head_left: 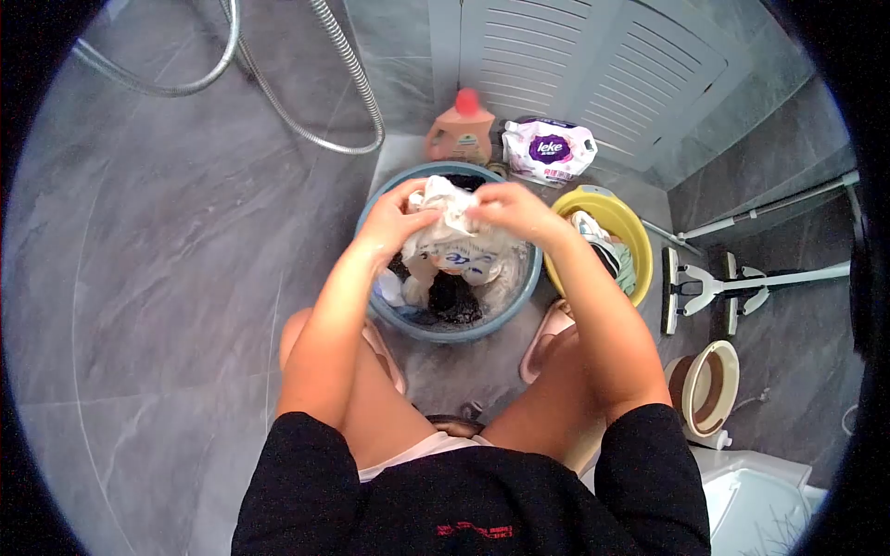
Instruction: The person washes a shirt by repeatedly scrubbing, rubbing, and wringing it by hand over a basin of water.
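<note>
In the head view, a wet white garment (456,246) with blue lettering hangs between my two hands over a blue basin (366,227). My left hand (400,221) grips its bunched upper edge from the left, fingers closed. On the other side my right hand (512,209) pinches the same bunched part. Below the garment, the basin holds water with dark cloth (452,298) and some pale cloth in it. The lower part of the white garment reaches down into the basin, and where it ends among the other cloth I cannot tell.
Beyond the basin stand a pink detergent bottle (461,134) with a red cap and a white "leke" pack (549,150). A yellow basin (640,239) with clothes sits to the right. Farther right are mops (709,285) and a brown-and-cream bucket (703,389). A shower hose (357,69) hangs upper left.
</note>
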{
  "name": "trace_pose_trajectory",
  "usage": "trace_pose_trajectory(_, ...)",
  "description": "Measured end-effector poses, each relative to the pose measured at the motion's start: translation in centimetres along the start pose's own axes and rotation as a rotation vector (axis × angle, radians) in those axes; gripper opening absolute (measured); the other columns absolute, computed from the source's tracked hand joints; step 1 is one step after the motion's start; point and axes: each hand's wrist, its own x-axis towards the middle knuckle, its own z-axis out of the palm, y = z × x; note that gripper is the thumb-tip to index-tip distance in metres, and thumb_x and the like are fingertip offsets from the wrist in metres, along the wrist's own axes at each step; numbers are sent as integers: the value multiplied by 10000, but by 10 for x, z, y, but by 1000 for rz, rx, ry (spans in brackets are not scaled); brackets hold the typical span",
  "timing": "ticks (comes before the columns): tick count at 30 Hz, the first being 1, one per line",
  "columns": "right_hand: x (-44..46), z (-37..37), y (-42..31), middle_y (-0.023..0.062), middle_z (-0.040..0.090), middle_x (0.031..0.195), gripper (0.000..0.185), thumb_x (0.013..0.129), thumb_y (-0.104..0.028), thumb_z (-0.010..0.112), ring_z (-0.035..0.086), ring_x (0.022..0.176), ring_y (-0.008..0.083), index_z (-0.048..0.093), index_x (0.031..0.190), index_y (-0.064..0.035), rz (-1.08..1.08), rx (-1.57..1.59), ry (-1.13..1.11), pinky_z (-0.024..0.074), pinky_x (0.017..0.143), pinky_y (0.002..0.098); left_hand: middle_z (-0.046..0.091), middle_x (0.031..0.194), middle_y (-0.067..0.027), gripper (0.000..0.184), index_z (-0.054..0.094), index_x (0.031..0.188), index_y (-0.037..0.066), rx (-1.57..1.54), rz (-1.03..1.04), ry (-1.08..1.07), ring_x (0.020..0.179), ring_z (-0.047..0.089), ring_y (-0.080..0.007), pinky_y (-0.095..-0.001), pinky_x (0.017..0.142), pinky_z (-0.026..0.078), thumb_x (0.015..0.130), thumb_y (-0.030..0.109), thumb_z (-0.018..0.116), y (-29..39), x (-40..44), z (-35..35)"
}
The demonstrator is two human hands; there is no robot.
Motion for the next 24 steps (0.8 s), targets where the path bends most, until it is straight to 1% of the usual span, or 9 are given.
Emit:
trace_pose_trajectory(6, -1, -29, 11, -33, 578, 795, 134, 844, -158, 568, 512, 751, 71, 619, 912, -55, -67, 521, 477, 402, 699, 220, 638, 904, -62, 237, 585, 1014, -12, 127, -146, 92, 790, 593, -106, -240, 719, 460, 797, 74, 625, -3, 1, -33)
trace_pose_trajectory(8, 1, -28, 10, -28, 582, 798, 136, 838, -132, 555, 522, 758, 74, 620, 930, -55, -102, 637, 539, 405, 709, 223, 631, 971, -72, 229, 561, 1058, 1, -238, -115, 81, 868, 600, -136, -277, 772, 469, 874, 138, 552, -14, 5, -25)
trace_pose_trajectory(12, 7, 7, -10, 23, 617, 724, 225, 787, -87, 458, 560, 671, 136, 640, 914, -51, -68, 42, 578, 465, 643, 292, 607, 1059, -86, 287, 541, 1080, 28, -641, -30, 144, 966, 587, -221, -356, 852, 458, 931, 246, 429, -35, 18, -11)
trace_pose_trajectory(14, 10, 43, -10, 131, 611, 702, 227, 742, -221, 508, 614, 678, 261, 645, 824, -59, -305, -131, 541, 485, 618, 361, 607, 1044, -80, 331, 548, 1081, 40, -832, -84, 310, 989, 570, -199, -353, 871, 436, 928, 302, 414, -45, 29, -15)
trace_pose_trajectory(16, -4, 79, -51, 101, 557, 625, 228, 673, -293, 613, 575, 617, 266, 587, 614, -74, -545, -552, 613, 466, 553, 372, 619, 905, -58, 316, 563, 938, 79, -746, -191, 473, 859, 588, -205, -352, 796, 450, 911, 354, 410, -48, 39, -14)
trace_pose_trajectory(18, -12, 96, -69, 73, 514, 573, 241, 630, -290, 661, 537, 553, 239, 553, 536, -97, -642, -690, 617, 447, 505, 354, 608, 809, -39, 307, 543, 838, 110, -818, -328, 286, 780, 586, -202, -354, 704, 462, 901, 387, 424, -59, 35, -15)
trace_pose_trajectory(19, -5, 99, -64, 51, 502, 550, 268, 614, -305, 693, 518, 519, 229, 544, 508, -109, -660, -740, 753, 439, 481, 342, 599, 770, -22, 309, 525, 793, 136, -1002, -109, -302, 739, 579, -189, -346, 625, 462, 888, 418, 441, -104, 53, -34)
trace_pose_trajectory(22, 30, 69, -30, 66, 513, 542, 319, 726, -309, 635, 540, 522, 262, 559, 511, -85, -255, -673, 985, 438, 483, 376, 585, 760, -24, 318, 525, 804, 119, -898, -402, 276, 721, 567, -157, -311, 635, 460, 890, 416, 450, -19, 9, 76)
trace_pose_trajectory(24, 31, 64, -29, 76, 545, 573, 310, 762, -283, 599, 558, 546, 278, 578, 533, -74, -248, -695, 1004, 442, 487, 395, 573, 742, -22, 322, 519, 787, 118, -864, -429, 287, 705, 557, -151, -313, 630, 457, 893, 414, 449, -22, 13, 75)
